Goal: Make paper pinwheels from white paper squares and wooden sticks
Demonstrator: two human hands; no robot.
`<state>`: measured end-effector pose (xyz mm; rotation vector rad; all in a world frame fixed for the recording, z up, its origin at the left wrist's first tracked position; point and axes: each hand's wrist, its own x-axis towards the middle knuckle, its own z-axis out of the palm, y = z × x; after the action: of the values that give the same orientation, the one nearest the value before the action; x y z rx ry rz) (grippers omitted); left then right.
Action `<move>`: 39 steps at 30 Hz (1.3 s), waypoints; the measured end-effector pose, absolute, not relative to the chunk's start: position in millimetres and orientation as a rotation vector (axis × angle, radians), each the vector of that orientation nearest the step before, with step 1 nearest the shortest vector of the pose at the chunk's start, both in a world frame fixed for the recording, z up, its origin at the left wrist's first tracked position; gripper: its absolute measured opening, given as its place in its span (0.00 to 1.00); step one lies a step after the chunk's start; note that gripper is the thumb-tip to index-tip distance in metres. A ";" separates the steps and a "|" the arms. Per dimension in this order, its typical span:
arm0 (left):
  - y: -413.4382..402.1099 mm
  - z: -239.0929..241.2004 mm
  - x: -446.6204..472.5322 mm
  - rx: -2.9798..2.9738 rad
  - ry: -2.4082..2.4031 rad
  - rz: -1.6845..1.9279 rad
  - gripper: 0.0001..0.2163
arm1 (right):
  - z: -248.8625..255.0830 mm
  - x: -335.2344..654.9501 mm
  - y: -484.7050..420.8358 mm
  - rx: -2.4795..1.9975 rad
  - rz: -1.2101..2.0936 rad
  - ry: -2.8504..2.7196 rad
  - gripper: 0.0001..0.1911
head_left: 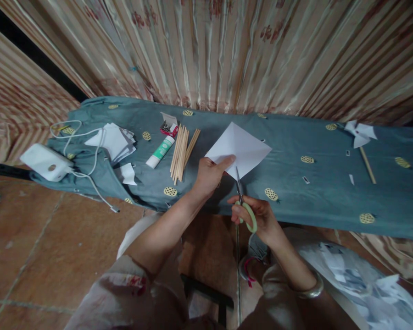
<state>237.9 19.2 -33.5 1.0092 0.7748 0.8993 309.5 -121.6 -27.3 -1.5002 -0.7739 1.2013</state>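
A white square sheet of paper (241,144) is held just above the cloth-covered table, one corner toward me. My left hand (210,174) pinches its near left side, thumb on top and fingers underneath. In my right hand (258,215) is a pair of scissors (250,217) with light green handles, my fingers through the loops. The scissor blades meet the paper at its near corner and point toward its middle. Left of the paper lie wooden sticks (180,153), a green and white glue stick (160,151) and a small open box of metal pins (168,126).
A stack of white paper pieces (115,143) lies at the left, near a white power bank (47,161) with cables. At the right rests a paper pinwheel (360,134) on a stick. A pleated curtain (206,55) hangs behind the table (296,183). A plastic bag with paper (361,279) is below right.
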 end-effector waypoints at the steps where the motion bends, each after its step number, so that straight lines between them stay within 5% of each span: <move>1: 19.2 -33.5 238.0 1.011 0.770 0.901 0.09 | -26.8 309.3 -121.4 -1.502 1.198 -0.773 0.21; 39: 15.6 -29.9 238.3 1.027 0.772 0.858 0.11 | -25.3 305.8 -119.2 -1.484 1.193 -0.591 0.19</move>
<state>238.3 15.6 -29.9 1.0265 0.7722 0.8576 305.8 -119.2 -25.3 -1.4842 -0.5911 1.1928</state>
